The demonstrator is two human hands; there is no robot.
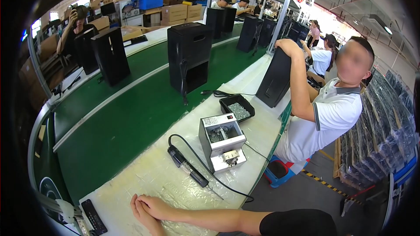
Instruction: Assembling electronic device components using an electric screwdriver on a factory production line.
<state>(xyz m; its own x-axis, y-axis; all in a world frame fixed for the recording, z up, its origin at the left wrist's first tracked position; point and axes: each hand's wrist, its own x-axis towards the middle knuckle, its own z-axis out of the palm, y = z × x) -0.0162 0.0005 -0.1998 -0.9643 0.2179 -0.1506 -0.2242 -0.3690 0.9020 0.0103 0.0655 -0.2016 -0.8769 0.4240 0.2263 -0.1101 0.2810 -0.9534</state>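
Note:
My left hand [139,210] and my right hand [154,206] rest clasped together over the near end of the pale, plastic-covered worktop [131,183]. Both are closed, the right lying partly over the left, and no tool shows in them. Some fingers are hidden. Nearest to them lies a black electric screwdriver [186,164], its thin bit pointing toward the lower right and its cord looping round. Beyond it stands a grey and white screw feeder [222,142] with screws inside. A black tray [226,105] of loose screws sits behind the feeder.
A green conveyor [140,118] runs alongside, carrying tall black cabinets [188,46]. At the right a co-worker [326,111] has a hand on another black cabinet [275,78]. A black bar-shaped item [94,217] lies by the metal post, lower left. Wrapped black panels [372,131] are stacked behind the co-worker.

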